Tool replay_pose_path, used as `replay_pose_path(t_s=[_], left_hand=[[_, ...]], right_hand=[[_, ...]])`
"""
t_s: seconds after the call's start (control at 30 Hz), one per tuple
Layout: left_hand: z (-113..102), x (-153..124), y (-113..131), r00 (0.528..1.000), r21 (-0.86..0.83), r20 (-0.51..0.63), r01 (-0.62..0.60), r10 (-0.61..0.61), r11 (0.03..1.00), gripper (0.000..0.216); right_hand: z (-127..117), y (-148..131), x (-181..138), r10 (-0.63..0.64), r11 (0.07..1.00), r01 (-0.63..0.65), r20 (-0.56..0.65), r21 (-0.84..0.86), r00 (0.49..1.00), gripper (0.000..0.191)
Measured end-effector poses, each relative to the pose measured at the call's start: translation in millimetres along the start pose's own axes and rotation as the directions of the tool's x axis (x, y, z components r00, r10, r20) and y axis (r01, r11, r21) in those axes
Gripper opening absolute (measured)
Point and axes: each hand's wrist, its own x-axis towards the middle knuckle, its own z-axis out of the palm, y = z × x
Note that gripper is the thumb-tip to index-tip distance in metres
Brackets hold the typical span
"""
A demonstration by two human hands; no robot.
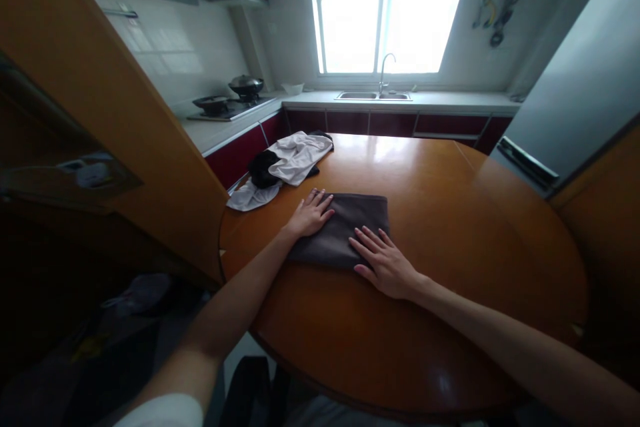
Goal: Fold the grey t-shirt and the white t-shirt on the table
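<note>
A dark grey folded cloth (pixel 345 221), roughly rectangular, lies flat on the round wooden table (pixel 450 213). My left hand (pixel 309 215) rests palm down on its left part, fingers spread. Across its lower right corner lies my right hand (pixel 384 260), also palm down with the fingers apart. Neither hand grips anything. Whether the cloth is a garment cannot be made out. Beyond my left hand, a loose heap of white and black clothes (pixel 300 155) sits near the table's left edge.
Behind the table runs a counter with a double sink (pixel 357 96) under a bright window. To the left, a gas stove carries a lidded wok (pixel 246 85) and a pan (pixel 211 104). A tall silver fridge (pixel 565 80) stands at right, a wooden door frame (pixel 125 80) at left.
</note>
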Motion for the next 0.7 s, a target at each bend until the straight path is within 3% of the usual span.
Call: replay_pose_path(t_s=[0.1,0.17,0.27,0.37,0.47,0.6,0.7], left_hand=[[0.4,5.6,-8.7,0.999,-0.104,-0.048,-0.004,-0.001,0.995,0.064],[-1.8,10.8,-19.0,0.992,-0.231,-0.126,-0.012,-0.018,0.973,0.065],[-6.4,17.3,-37.4,0.975,-0.393,-0.204,-0.002,-0.085,0.92,0.066],[-7.9,20.4,-49.5,0.986,-0.448,-0.108,0.065,-0.127,0.892,0.068],[-8.5,20.5,-50.7,0.981,-0.483,-0.113,0.082,-0.155,0.872,0.073],[-15.5,15.4,-47.6,0.926,-0.538,-0.187,0.183,-0.328,0.823,0.071],[-22.5,6.8,-48.4,0.928,-0.575,-0.09,0.248,-0.362,0.779,0.063]], right_hand=[[-0.4,11.4,-9.4,0.013,0.992,-0.009,-0.028,0.127,1.0,0.058],[-4.6,23.9,-10.1,0.107,0.963,-0.069,-0.131,0.261,0.986,0.056],[-11.7,43.2,-5.2,0.351,0.889,-0.19,-0.354,0.418,0.867,0.062],[-13.4,55.8,1.4,0.446,0.859,-0.232,-0.444,0.457,0.777,0.064],[-8.3,57.8,5.3,0.426,0.864,-0.205,-0.449,0.461,0.785,0.056],[-1.0,53.0,6.1,0.403,0.876,-0.176,-0.481,0.449,0.779,0.041],[-1.6,52.8,4.9,0.47,0.853,-0.265,-0.438,0.45,0.767,0.034]])
